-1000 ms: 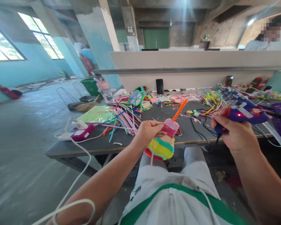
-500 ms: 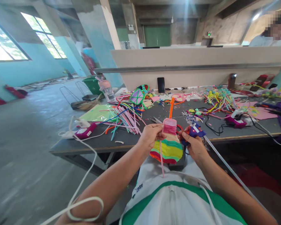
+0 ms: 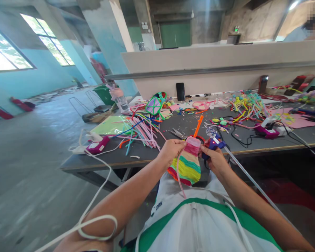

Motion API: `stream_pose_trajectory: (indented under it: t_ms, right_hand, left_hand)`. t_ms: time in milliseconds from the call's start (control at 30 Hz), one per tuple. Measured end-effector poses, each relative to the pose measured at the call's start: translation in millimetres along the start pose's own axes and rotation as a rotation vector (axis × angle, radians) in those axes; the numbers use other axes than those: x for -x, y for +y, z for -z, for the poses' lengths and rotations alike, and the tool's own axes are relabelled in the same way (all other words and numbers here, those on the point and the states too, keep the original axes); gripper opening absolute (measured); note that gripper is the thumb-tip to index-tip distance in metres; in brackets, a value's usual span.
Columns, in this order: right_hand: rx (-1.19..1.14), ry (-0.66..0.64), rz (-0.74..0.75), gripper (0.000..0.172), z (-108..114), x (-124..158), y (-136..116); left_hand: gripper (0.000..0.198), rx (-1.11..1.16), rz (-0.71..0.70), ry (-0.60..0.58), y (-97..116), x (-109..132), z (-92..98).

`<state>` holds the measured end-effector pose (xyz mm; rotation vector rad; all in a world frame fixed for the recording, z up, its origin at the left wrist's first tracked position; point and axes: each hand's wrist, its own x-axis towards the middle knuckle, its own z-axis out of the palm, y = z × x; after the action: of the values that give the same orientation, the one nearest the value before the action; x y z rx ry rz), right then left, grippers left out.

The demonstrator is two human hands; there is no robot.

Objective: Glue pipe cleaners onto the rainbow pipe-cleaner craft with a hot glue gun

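My left hand (image 3: 171,151) is closed, thumb and fingertips pinching a pink pipe cleaner (image 3: 177,172) at the upper left edge of a striped pipe-cleaner piece (image 3: 187,169). The pipe cleaner's loose end droops down to my lap. Bands of pink, beige, teal, yellow and red cover the piece, and an orange stem (image 3: 198,126) sticks up from its top. My right hand (image 3: 218,162) grips a blue glue gun (image 3: 212,146), with a long clear glue stick (image 3: 243,170) coming out of its back. Its fingertips are close to the piece's right edge; whether they touch it is unclear.
Scissors (image 3: 177,133) lie on the dark table (image 3: 147,160) behind the piece. Pink and coloured pipe cleaners (image 3: 143,132) are heaped at left, more (image 3: 248,106) at right. Power strips (image 3: 97,145) with cords, a phone (image 3: 180,91) and a bottle (image 3: 119,99) stand around.
The striped piece has tilted, its orange stem now leaning right. My left hand has shifted slightly right, and the pink pipe cleaner has gone from nearly straight to curved.
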<state>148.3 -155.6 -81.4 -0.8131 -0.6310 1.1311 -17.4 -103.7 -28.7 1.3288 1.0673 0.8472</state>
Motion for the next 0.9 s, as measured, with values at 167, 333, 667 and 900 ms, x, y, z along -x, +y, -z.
stream_pose_trajectory:
  t_ms: [167, 333, 667, 900]
  right_hand:
    - [0.022, 0.093, 0.121, 0.031, 16.5, -15.5, -38.8]
    - [0.236, 0.006, 0.367, 0.025, 27.7, -23.6, -122.6]
    - [0.590, -0.340, 0.072, 0.030, 2.7, -36.6, -132.4]
    - [0.369, -0.168, 0.188, 0.027, 7.4, -119.4, -123.4]
  left_hand:
    - [0.025, -0.141, -0.069, 0.006, -0.5, 1.0, 7.5]
    - [0.020, -0.297, -0.107, -0.044, -6.0, 2.4, 12.1]
    - [0.021, -0.359, -0.079, -0.182, -20.6, 1.0, -3.0]
    - [0.019, 0.165, 0.042, -0.032, 43.6, -59.9, 33.5]
